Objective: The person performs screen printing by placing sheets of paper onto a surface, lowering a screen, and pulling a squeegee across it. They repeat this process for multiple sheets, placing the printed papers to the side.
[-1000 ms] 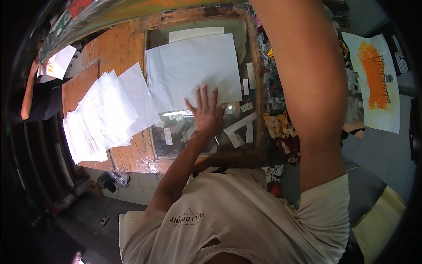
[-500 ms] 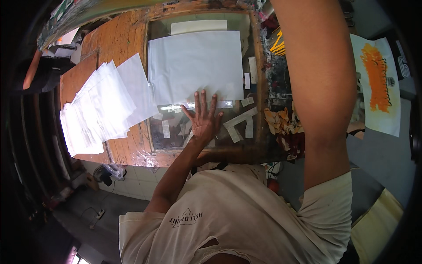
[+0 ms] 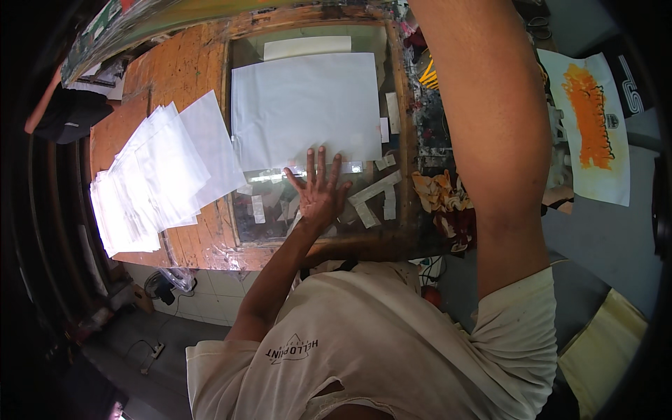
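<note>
My left hand (image 3: 320, 194) lies flat with its fingers spread. Its fingertips rest on the near edge of a large white translucent sheet (image 3: 304, 105), beside a shiny clear strip (image 3: 355, 167) along that edge. Under the sheet is a glass panel (image 3: 246, 229) set in a wooden frame, with pieces of whitish tape (image 3: 378, 187) stuck about it. My right arm (image 3: 493, 119) is raised across the right side, and its hand lies beyond the upper edge, out of sight. To the left, a fanned pile of similar white sheets (image 3: 150, 178) touches the frame's side.
The pile sits on a worn wooden tabletop (image 3: 185, 66). A pale strip (image 3: 308, 47) lies beyond the sheet. Crumpled brownish material (image 3: 441, 196) is at the right of the frame. Farther right hangs or lies a white sheet with an orange print (image 3: 591, 133). A frame edge (image 3: 161, 31) overhangs at upper left.
The whole view has shifted slightly, and the raised right arm sits a little farther left in it. My left hand stays on the sheet's near edge.
</note>
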`<state>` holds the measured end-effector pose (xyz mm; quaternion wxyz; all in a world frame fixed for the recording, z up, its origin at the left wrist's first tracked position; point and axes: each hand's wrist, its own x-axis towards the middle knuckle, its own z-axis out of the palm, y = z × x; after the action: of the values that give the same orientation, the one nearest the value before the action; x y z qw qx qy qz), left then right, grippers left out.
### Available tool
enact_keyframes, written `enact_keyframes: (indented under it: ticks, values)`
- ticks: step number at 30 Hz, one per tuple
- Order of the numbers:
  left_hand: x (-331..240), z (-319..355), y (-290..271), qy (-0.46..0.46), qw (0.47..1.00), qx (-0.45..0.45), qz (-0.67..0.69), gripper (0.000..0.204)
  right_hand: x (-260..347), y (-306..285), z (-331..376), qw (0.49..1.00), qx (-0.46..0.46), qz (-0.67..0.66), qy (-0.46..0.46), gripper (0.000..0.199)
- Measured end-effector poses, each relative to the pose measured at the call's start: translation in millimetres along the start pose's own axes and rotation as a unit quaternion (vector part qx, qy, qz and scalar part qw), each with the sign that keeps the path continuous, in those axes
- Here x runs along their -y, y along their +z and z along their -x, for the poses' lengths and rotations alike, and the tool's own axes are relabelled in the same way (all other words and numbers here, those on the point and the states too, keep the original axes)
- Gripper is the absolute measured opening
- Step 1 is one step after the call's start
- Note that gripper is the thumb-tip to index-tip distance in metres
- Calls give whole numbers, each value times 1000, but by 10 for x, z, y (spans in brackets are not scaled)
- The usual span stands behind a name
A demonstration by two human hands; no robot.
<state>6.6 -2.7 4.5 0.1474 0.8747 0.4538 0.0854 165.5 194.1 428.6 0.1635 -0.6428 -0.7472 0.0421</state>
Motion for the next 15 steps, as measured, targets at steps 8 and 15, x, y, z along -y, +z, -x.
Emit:
enact_keyframes:
  ticks: [8, 15]
  values:
    - [12, 4, 26, 17, 1000, -18, 7, 71, -136, -84, -10, 997, 17, -20, -68, 38]
    - [32, 15, 82, 29, 999, -35, 6, 73, -23, 18, -161, 985, 11, 150, -85, 33]
